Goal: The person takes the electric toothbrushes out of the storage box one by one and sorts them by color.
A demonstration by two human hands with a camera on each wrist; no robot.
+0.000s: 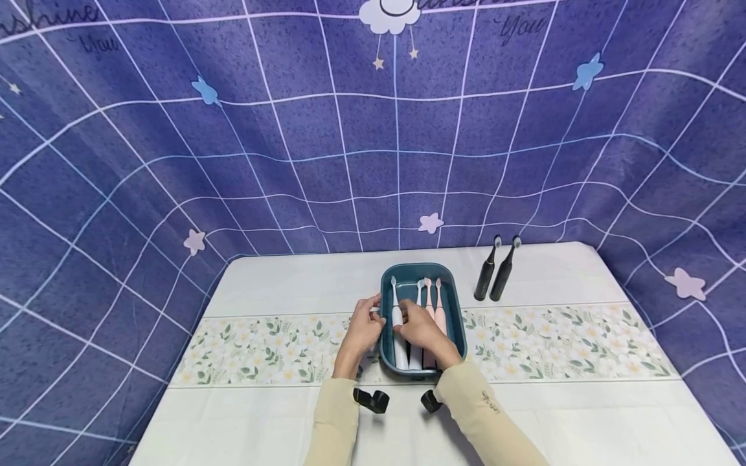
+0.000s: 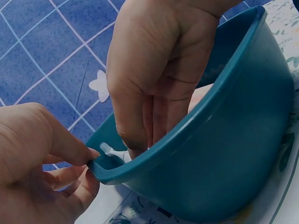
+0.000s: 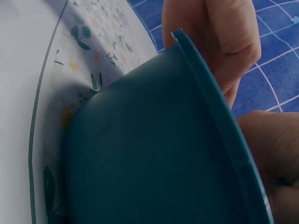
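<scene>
A teal plastic bin (image 1: pixel 418 265) stands on the table with white and pink electric toothbrushes lying in it. At its left side my left hand (image 1: pixel 364 325) pinches the rim; in the left wrist view, thumb and fingertips meet at the rim's corner. My right hand (image 1: pixel 422 328) reaches down inside, its thumb and fingers around the leftmost white electric toothbrush (image 1: pixel 400 355). The grip itself is partly hidden behind the bin wall in both wrist views. Beside it lie another white toothbrush (image 1: pixel 416 358) and two pink ones, including the rightmost pink toothbrush (image 1: pixel 440 317), partly under my right hand.
Two black electric toothbrushes, the left one (image 1: pixel 486 277) and the right one (image 1: pixel 502 278), stand upright right of the bin. A floral band (image 1: pixel 559 343) crosses the white tabletop (image 1: pixel 280 278). Behind and beside the table hangs a blue grid-patterned curtain (image 1: pixel 361 175).
</scene>
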